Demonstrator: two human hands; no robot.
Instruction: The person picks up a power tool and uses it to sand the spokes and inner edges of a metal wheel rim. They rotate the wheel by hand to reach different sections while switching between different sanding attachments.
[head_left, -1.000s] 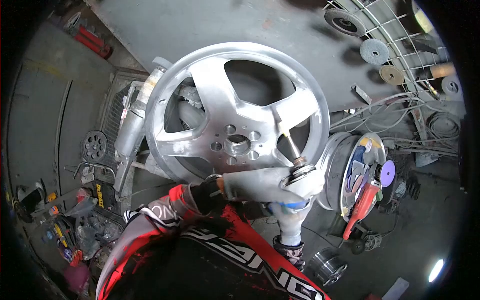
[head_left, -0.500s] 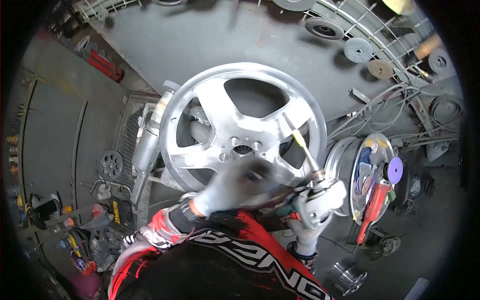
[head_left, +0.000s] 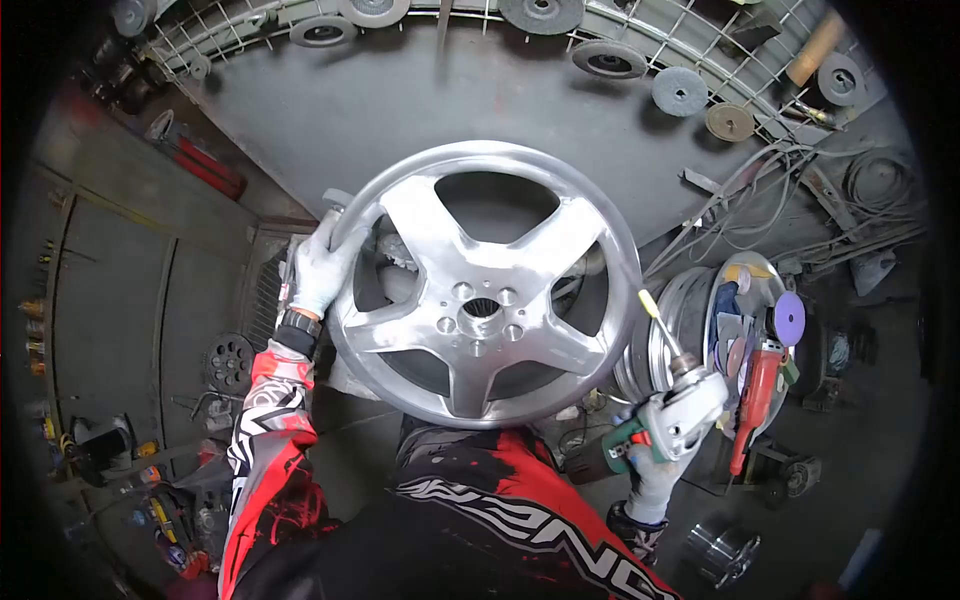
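Note:
A five-spoke alloy wheel point(head_left: 470, 240) lies face up before me, its metal bright and brushed. My left hand point(head_left: 325, 268), in a pale glove, grips its left edge, fingers over the rim. Off the wheel's lower right, my gloved right hand point(head_left: 655, 475) is closed around an angle grinder point(head_left: 680, 415) with a green body and silver head. A slim shaft with a yellow tip point(head_left: 648, 300) sticks up from the grinder, pointing toward the wheel's right edge without visibly touching it. The palm side of both hands is hidden.
To the right, another wheel rim point(head_left: 668, 335) stands on its side, with discs and cloths in it. A red grinder point(head_left: 752, 410) with a purple disc point(head_left: 789, 319) leans there. Abrasive discs point(head_left: 680, 92) hang on a wire rack point(head_left: 680, 30) at the back. Hoses point(head_left: 745, 215) run along the right.
My left hand has gone from the wheel's lower middle to its left edge. The grinder and my right hand have moved right and down, taking the shaft off the spoke.

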